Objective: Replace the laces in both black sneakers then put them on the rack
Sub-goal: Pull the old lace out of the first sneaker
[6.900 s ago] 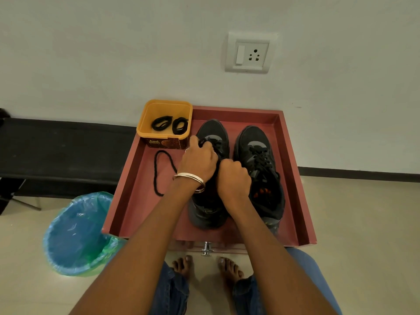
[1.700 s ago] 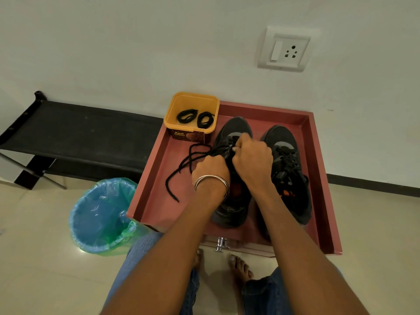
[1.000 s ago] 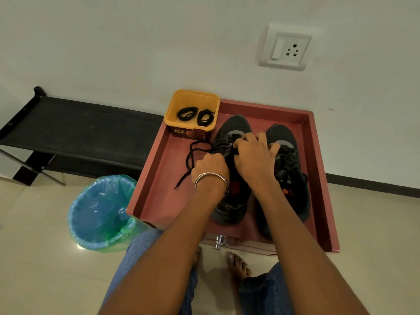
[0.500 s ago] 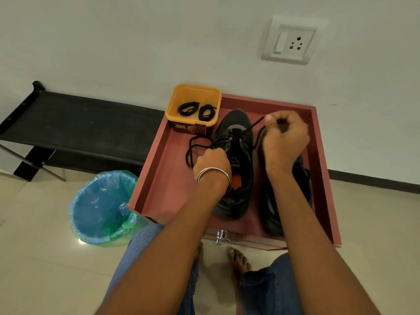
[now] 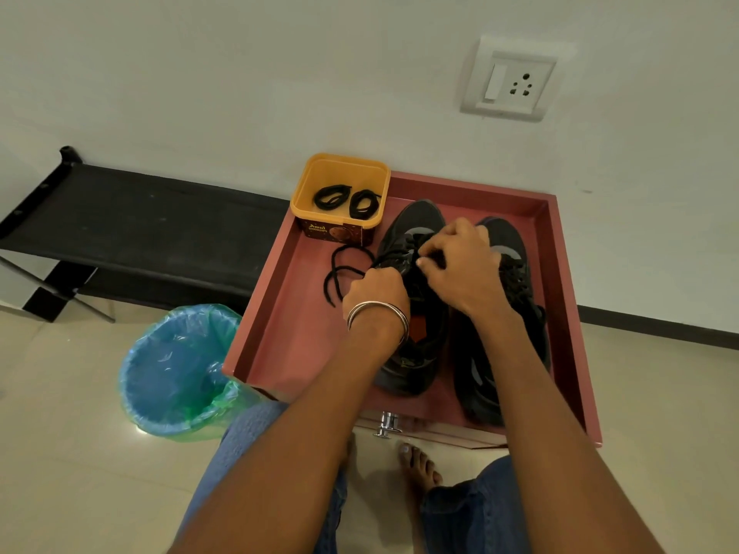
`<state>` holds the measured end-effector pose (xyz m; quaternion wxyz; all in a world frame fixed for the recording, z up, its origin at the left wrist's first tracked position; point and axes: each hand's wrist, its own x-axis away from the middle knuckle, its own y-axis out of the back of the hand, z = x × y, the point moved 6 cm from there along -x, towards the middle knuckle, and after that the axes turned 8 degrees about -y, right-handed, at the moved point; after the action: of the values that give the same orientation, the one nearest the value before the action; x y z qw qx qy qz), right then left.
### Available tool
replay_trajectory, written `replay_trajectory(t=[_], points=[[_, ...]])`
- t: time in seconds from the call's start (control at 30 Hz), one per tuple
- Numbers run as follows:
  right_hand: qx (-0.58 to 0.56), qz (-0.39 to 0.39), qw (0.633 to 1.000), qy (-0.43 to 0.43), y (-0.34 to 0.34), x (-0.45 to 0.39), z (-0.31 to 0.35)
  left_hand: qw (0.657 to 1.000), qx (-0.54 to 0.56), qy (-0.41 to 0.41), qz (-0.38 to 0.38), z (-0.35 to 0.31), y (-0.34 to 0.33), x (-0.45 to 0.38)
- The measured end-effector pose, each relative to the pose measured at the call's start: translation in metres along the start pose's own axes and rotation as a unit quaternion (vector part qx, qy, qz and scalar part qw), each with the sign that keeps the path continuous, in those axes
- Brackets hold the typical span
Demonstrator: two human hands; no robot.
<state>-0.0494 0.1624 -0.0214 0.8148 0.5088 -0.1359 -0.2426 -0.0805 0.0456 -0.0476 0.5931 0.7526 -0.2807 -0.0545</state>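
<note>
Left sneaker [image 5: 412,297] lies in the red tray [image 5: 288,313], toe toward the far wall, heel toward the person; long axis runs near-to-far. The right sneaker [image 5: 508,313] sits just beside it on the right, same heading, laces in place. Both hands work over the left sneaker's far eyelets. Left hand [image 5: 376,291] rests on the shoe's left edge, fingers curled round the old lace [image 5: 340,269], whose loose end trails left onto the tray floor. Right hand [image 5: 460,265] is above the tongue, fingertips pinching the lace at the eyelets; it is the nearer hand to the toe rows. Judgement: unlacing in progress; the next pull should go out to the left. Replacement laces [image 5: 346,197] wait coiled in the yellow tub [image 5: 316,169], far left tray corner. Black rack [image 5: 140,221] stands to the left.
</note>
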Motion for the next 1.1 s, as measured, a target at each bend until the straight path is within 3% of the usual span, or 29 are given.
replay_trajectory(t=[0.07, 0.2, 0.33, 0.4, 0.47, 0.53, 0.57, 0.6, 0.63, 0.7, 0.77, 0.83, 0.97, 1.1], points=[[0.062, 0.037, 0.997, -0.012, -0.008, 0.003, 0.004, 1.000, 0.002, -0.001, 0.000, 0.000, 0.000, 0.000], [0.100, 0.018, 0.995, 0.022, -0.015, 0.001, 0.013, 1.000, 0.007, -0.001, -0.002, 0.001, 0.001, -0.001], [0.033, -0.007, 0.999, 0.001, -0.013, -0.001, 0.011, 1.000, 0.007, -0.006, 0.002, 0.000, 0.001, 0.000], [-0.106, -0.020, 0.993, -0.046, -0.007, -0.002, 0.001, 1.000, 0.013, -0.005, -0.002, 0.002, 0.002, -0.001], [-0.336, -0.029, 0.928, -0.158, -0.002, -0.001, -0.019, 1.000, 0.018, -0.005, -0.006, 0.003, 0.003, -0.001], [-0.528, -0.014, 0.807, -0.263, -0.006, 0.005, -0.032, 1.000, 0.009, -0.008, -0.004, 0.002, 0.002, -0.001], [-0.568, -0.022, 0.772, -0.285, -0.007, 0.007, -0.035, 1.000, 0.004, -0.011, -0.003, 0.000, 0.002, -0.001], [-0.561, -0.040, 0.774, -0.290, -0.006, 0.009, -0.035, 1.000, 0.000, -0.012, -0.001, -0.001, 0.002, 0.000], [-0.509, -0.068, 0.812, -0.279, -0.002, 0.010, -0.033, 1.000, -0.001, -0.012, -0.001, -0.001, 0.001, 0.000], [-0.299, -0.108, 0.922, -0.219, 0.008, 0.011, -0.021, 1.000, -0.002, -0.011, -0.002, 0.000, 0.000, -0.001], [-0.062, -0.124, 0.976, -0.170, 0.013, 0.011, -0.009, 1.000, -0.003, -0.013, -0.003, 0.001, 0.000, -0.001], [0.043, -0.102, 0.988, -0.106, 0.016, 0.009, 0.006, 1.000, -0.001, -0.014, -0.004, 0.000, 0.001, -0.001], [0.111, 0.063, 0.991, -0.035, -0.012, 0.007, 0.020, 1.000, 0.007, -0.013, -0.005, 0.001, 0.001, -0.002], [0.096, 0.004, 0.995, -0.017, -0.015, 0.006, 0.022, 1.000, 0.006, -0.009, -0.002, 0.002, 0.001, -0.002]])
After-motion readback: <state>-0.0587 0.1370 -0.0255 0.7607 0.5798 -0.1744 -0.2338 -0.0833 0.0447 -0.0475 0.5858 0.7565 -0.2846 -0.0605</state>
